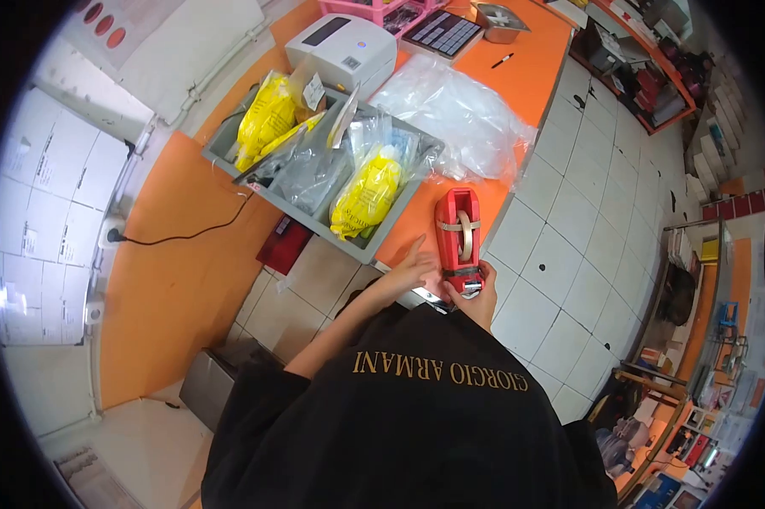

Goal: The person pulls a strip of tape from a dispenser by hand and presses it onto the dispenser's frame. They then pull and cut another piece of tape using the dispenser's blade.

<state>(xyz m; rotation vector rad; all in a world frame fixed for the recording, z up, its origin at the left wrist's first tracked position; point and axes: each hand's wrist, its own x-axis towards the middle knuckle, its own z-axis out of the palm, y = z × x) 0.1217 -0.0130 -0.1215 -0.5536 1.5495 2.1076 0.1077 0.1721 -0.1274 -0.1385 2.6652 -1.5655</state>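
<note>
A red tape dispenser (457, 229) with a roll of pale tape (465, 237) lies at the near end of the orange counter (518, 72). My right hand (477, 297) is closed on its near end, beside the metal cutter. Just left of the dispenser is my left hand (414, 270), its fingers apart and holding nothing. A grey divided bin (293, 206) stands to the left, with yellow packages (367, 193) and clear plastic bags inside it. Beyond the dispenser lies a heap of clear plastic bags (454, 114).
At the back are a white label printer (341, 53), a keypad device (442, 36), a metal tray (499, 21), a black pen (502, 60) and a pink basket (374, 10). A dark red box (284, 244) sits below the bin. Tiled floor (560, 220) runs along the right.
</note>
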